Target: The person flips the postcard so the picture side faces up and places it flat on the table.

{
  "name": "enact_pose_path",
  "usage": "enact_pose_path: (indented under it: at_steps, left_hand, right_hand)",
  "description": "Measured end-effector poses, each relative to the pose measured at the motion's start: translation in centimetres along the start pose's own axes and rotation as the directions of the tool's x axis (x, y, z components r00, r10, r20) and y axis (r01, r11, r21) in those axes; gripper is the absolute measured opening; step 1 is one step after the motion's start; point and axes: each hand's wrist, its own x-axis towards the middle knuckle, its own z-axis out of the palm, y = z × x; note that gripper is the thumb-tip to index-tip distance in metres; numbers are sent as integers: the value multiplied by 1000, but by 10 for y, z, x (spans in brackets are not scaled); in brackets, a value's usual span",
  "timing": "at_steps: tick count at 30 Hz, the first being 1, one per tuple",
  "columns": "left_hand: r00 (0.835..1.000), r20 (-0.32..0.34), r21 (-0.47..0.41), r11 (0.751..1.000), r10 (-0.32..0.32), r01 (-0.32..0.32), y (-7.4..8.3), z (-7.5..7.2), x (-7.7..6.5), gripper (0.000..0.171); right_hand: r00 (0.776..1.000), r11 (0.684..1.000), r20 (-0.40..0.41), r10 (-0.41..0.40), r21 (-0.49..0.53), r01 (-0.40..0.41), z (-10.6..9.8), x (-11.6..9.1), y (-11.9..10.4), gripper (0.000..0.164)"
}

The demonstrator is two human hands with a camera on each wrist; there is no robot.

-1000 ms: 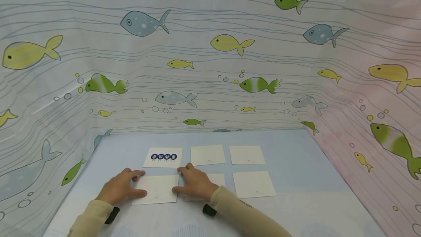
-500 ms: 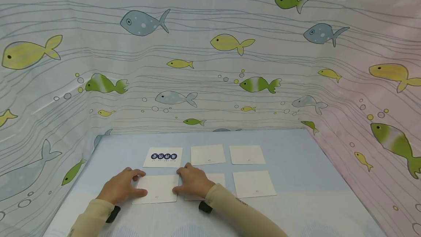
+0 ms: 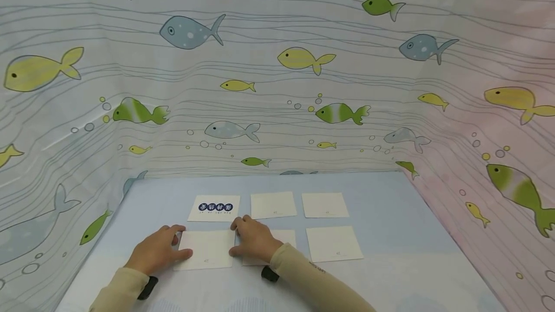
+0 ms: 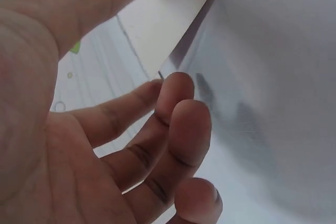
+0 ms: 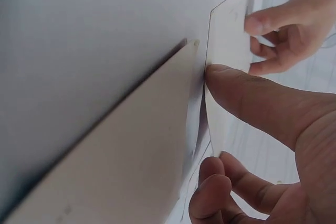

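A white card [image 3: 205, 249] lies face down at the near left of two rows of cards, with a small mark near its lower edge. My left hand [image 3: 155, 249] is at its left side; its thumb overlaps the card's left edge, and its index finger lies by the far corner. On the other side, my right hand [image 3: 256, 240] touches the card's right edge with the thumb [image 5: 247, 90], its bent fingers by the far right corner. This hand partly covers another blank card [image 3: 284, 239]. Behind the near left card lies a face-up card [image 3: 214, 208] with dark blue round characters.
Blank white cards stand in line to the right: one at back centre [image 3: 273, 205], one at back right [image 3: 325, 205], one at front right [image 3: 334, 243]. The pale blue tabletop [image 3: 399, 220] meets fish-patterned sheeting [image 3: 277, 100] at the back and sides.
Both hands stay at the near left card, with only slight finger shifts; my left index finger has drawn back a little to the left. The cards keep their places.
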Motion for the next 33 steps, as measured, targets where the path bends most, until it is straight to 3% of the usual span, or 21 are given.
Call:
enact_pose_path:
  at_steps: [14,21,28,33]
  left_hand:
    - [996,-16,-114,990,-84,82,-1,-1,-3,65]
    - [995,-8,-147,985,-97,95,-1,-2,-3,57]
    - [995,-12,-160,982,-100,97,-3,1,-3,54]
    - [993,-28,-166,980,-112,106,-5,3,-2,53]
  right_hand:
    - [999,999,-47,-27,-18,26,-2,-7,-4,58]
    - [999,1000,-40,-21,4,21,-1,-8,-4,59]
    - [999,988,5,45,146,-46,-2,-10,-5,73]
    - [990,937,103,95,326,-124,-8,-12,-4,66]
